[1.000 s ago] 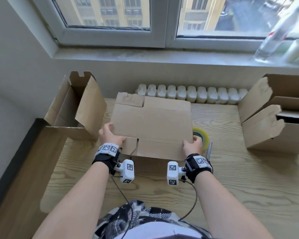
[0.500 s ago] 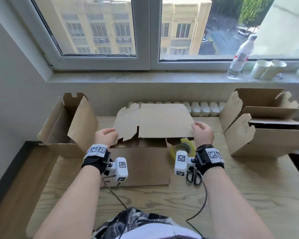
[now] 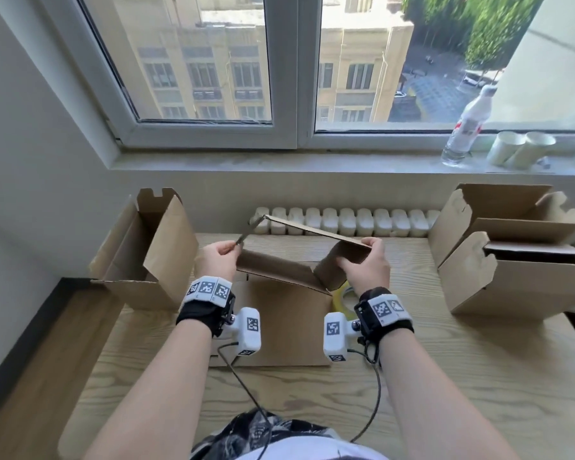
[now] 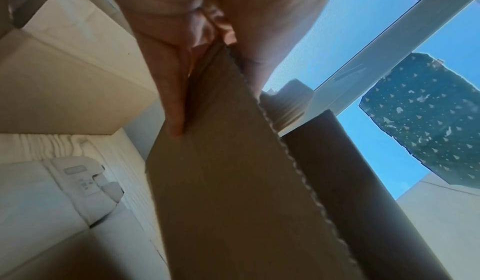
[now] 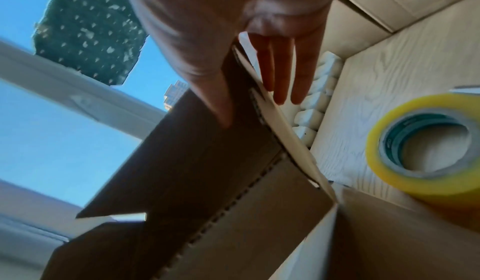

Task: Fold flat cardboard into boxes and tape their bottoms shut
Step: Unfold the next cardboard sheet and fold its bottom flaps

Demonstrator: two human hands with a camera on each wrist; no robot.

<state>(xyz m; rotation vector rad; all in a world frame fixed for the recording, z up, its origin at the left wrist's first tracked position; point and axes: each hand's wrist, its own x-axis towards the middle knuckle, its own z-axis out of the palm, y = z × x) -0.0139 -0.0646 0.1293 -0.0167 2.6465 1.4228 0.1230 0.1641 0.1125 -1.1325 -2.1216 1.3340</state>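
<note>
Left hand (image 3: 218, 262) pinches the left edge of the cardboard box blank (image 3: 279, 270). Right hand (image 3: 367, 265) grasps its right edge, thumb opposing fingers. The blank is raised above the wooden table (image 3: 462, 376), partly opened.

On the desk (image 3: 445, 376), a folded box (image 3: 146, 254) stands far left, two boxes (image 3: 518, 260) far right, tape roll (image 3: 344, 302) between.

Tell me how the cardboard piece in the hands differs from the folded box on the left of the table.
The cardboard piece is lifted off the table, gripped by the left hand and right hand; the folded box rests on the table untouched. The cardboard piece is only partly opened, its panels at a slant; the folded box already stands formed with flaps up. Both are plain brown corrugated cardboard.
</note>
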